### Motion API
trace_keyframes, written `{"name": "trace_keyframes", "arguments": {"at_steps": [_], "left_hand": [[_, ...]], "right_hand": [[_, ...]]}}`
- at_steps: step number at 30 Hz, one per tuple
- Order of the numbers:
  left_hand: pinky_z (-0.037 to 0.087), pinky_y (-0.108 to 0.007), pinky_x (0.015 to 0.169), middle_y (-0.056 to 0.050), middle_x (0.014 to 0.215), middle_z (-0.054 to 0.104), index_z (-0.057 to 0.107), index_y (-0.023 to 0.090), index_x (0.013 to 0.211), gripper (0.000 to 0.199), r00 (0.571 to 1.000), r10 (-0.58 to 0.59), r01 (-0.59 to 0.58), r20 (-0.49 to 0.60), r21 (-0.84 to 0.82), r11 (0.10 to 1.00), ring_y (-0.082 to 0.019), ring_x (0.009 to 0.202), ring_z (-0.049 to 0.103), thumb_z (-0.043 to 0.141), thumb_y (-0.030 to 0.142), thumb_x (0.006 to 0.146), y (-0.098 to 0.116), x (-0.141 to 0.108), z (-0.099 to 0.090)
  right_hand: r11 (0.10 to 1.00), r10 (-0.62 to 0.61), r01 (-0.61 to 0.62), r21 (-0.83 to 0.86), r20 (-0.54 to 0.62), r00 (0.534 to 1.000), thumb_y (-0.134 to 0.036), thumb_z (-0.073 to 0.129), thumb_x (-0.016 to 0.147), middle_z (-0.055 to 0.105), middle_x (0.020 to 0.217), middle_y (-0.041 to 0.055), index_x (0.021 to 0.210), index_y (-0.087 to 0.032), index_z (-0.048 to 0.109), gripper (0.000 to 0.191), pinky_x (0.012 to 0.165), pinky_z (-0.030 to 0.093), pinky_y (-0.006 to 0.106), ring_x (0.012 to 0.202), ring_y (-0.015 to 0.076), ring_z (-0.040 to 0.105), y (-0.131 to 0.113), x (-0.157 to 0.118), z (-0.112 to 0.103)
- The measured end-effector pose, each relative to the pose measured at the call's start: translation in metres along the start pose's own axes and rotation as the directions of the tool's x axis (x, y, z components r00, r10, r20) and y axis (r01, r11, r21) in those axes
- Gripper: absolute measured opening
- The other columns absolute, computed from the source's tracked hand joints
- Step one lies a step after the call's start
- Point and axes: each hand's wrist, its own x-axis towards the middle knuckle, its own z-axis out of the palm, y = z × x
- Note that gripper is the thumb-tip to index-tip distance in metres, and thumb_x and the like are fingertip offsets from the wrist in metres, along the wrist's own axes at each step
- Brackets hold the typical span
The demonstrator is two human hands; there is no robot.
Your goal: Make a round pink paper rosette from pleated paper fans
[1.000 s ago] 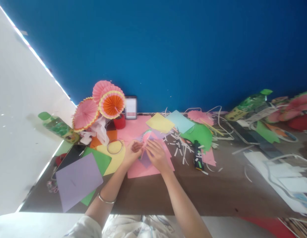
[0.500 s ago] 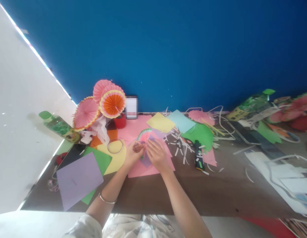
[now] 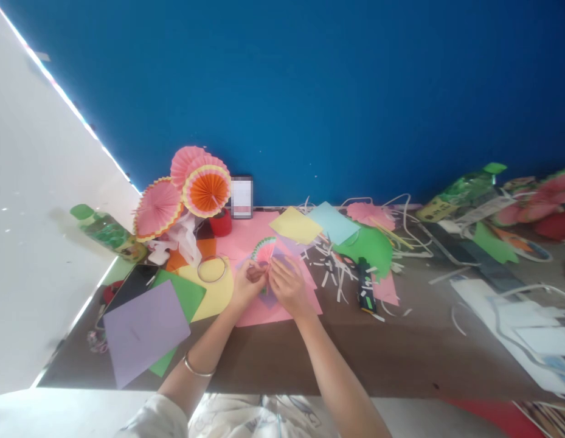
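Observation:
Between my two hands is a small folded paper fan (image 3: 264,249), pink with a green and white rim, its pleats spread toward the wall. My left hand (image 3: 248,283) is closed, thumb and fingertips pinching the fan's lower left side. On the other side my right hand (image 3: 287,285) is closed too, its fingertips pressed together at the fan's base. Beneath both lie a purple sheet (image 3: 272,299) and pink paper sheets (image 3: 252,314). The fan's lower end is partly hidden by my fingers.
Pleated paper rosettes (image 3: 207,191) stand by a red pot (image 3: 221,224) at the back left. Paper scraps (image 3: 339,271), a black-handled tool (image 3: 367,286) and a green sheet (image 3: 371,249) lie right of my hands. A tape-like ring (image 3: 211,269) and purple paper (image 3: 148,331) are left. Bottles (image 3: 109,232) stand at both sides.
My left hand has shifted slightly and its fingers have re-curled, opening a rounder gap between thumb and forefinger. The fan and my right hand stay nearly in place.

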Motion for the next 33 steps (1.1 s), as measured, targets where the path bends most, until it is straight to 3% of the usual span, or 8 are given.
{"name": "trace_keyframes", "arguments": {"at_steps": [3, 9, 15, 20, 28, 33], "left_hand": [[0.051, -0.022, 0.049, -0.005, 0.082, 0.069, 0.038, 0.020, 0.073, 0.034, 1.000, -0.005, 0.005, 0.004, 0.005, 1.000, -0.015, 0.064, 0.066, 0.070, 0.027, 0.063, -0.0008, -0.0003, -0.0006], [0.052, -0.025, 0.064, -0.004, 0.080, 0.069, 0.039, 0.020, 0.073, 0.032, 0.999, 0.024, -0.022, -0.026, 0.073, 0.997, -0.017, 0.077, 0.066, 0.069, 0.023, 0.063, -0.0022, 0.0010, -0.0032], [0.048, -0.021, 0.046, -0.003, 0.077, 0.068, 0.035, 0.021, 0.075, 0.034, 1.000, 0.022, -0.023, 0.014, 0.061, 0.998, -0.014, 0.060, 0.065, 0.067, 0.030, 0.067, -0.0018, 0.0000, -0.0021], [0.048, -0.022, 0.044, -0.002, 0.077, 0.068, 0.034, 0.021, 0.076, 0.037, 0.999, 0.010, -0.011, 0.035, 0.026, 1.000, -0.010, 0.047, 0.060, 0.068, 0.031, 0.066, -0.0005, -0.0010, -0.0016], [0.048, -0.020, 0.044, -0.005, 0.083, 0.069, 0.034, 0.021, 0.076, 0.041, 1.000, 0.001, -0.001, 0.008, 0.007, 1.000, -0.014, 0.060, 0.064, 0.071, 0.030, 0.060, 0.0018, 0.0003, -0.0031], [0.050, -0.022, 0.049, -0.004, 0.083, 0.069, 0.035, 0.021, 0.076, 0.039, 1.000, -0.002, 0.002, -0.012, 0.011, 1.000, -0.015, 0.066, 0.066, 0.071, 0.026, 0.059, 0.0036, 0.0002, -0.0026]], "right_hand": [[0.998, 0.033, -0.033, 0.045, -0.003, 0.999, -0.007, 0.042, 0.085, 0.066, 0.104, 0.0089, 0.093, -0.016, 0.064, 0.025, 0.101, 0.036, 0.047, 0.109, 0.0199, 0.055, 0.0023, -0.0008, 0.0005], [0.998, 0.041, -0.045, 0.054, 0.070, 0.997, -0.009, 0.038, 0.087, 0.064, 0.109, 0.0083, 0.099, -0.017, 0.063, 0.028, 0.102, 0.033, 0.049, 0.110, 0.0191, 0.054, 0.0030, 0.0008, -0.0037], [0.999, 0.019, -0.020, 0.039, 0.022, 1.000, -0.007, 0.042, 0.085, 0.066, 0.105, 0.0089, 0.089, -0.016, 0.064, 0.024, 0.102, 0.034, 0.047, 0.109, 0.0187, 0.055, 0.0012, 0.0016, -0.0002], [0.994, 0.068, -0.066, 0.091, -0.021, 0.997, -0.007, 0.043, 0.084, 0.067, 0.102, 0.0075, 0.088, -0.017, 0.064, 0.023, 0.099, 0.037, 0.047, 0.105, 0.0188, 0.058, 0.0007, 0.0012, 0.0034], [0.970, 0.183, -0.168, 0.176, -0.073, 0.980, -0.009, 0.046, 0.082, 0.069, 0.097, 0.0056, 0.093, -0.019, 0.064, 0.024, 0.099, 0.038, 0.045, 0.100, 0.0188, 0.061, -0.0009, 0.0027, 0.0042], [0.972, 0.174, -0.161, 0.172, -0.065, 0.983, -0.009, 0.045, 0.082, 0.068, 0.099, 0.0062, 0.098, -0.019, 0.063, 0.026, 0.100, 0.036, 0.045, 0.101, 0.0189, 0.060, -0.0016, 0.0027, 0.0026]]}}
